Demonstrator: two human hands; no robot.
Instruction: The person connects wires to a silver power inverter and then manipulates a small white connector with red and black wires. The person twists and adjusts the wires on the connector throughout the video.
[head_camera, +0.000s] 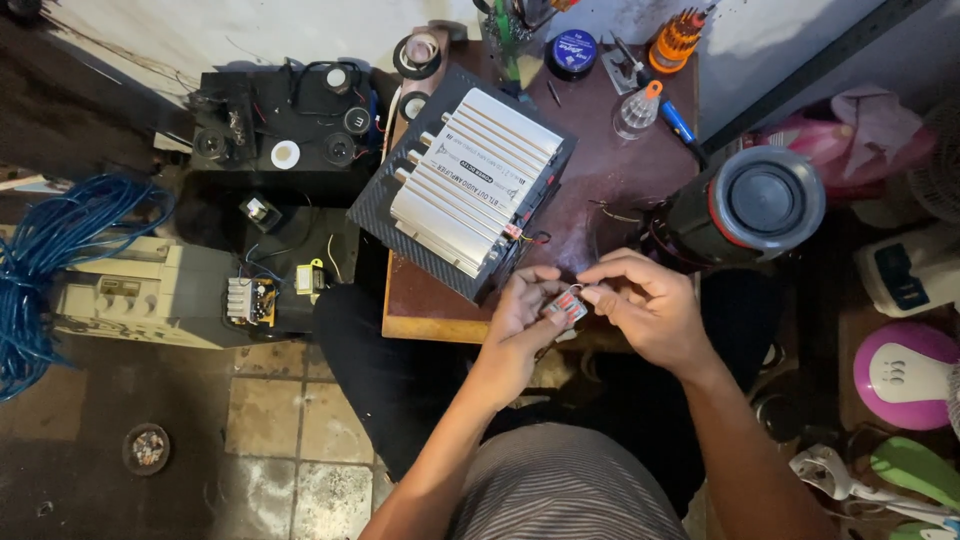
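Both hands, left hand (525, 315) and right hand (640, 305), are pinching one small circuit module (566, 307) above the worktop (600, 180) edge, beside one silver amplifier (470, 175) and one cylindrical speaker (745, 205); a holder (677, 40) is carrying several screwdriver bits.

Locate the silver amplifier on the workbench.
Head view: the silver amplifier lies tilted on the brown table, left of the cylindrical speaker, just above both hands.

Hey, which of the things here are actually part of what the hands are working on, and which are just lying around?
In hand:
small part with wires, pinched between left hand and right hand
silver amplifier, just beyond them

Lying about:
blue cable coil
black cylinder speaker
tape roll
screwdriver set
black box of speaker parts
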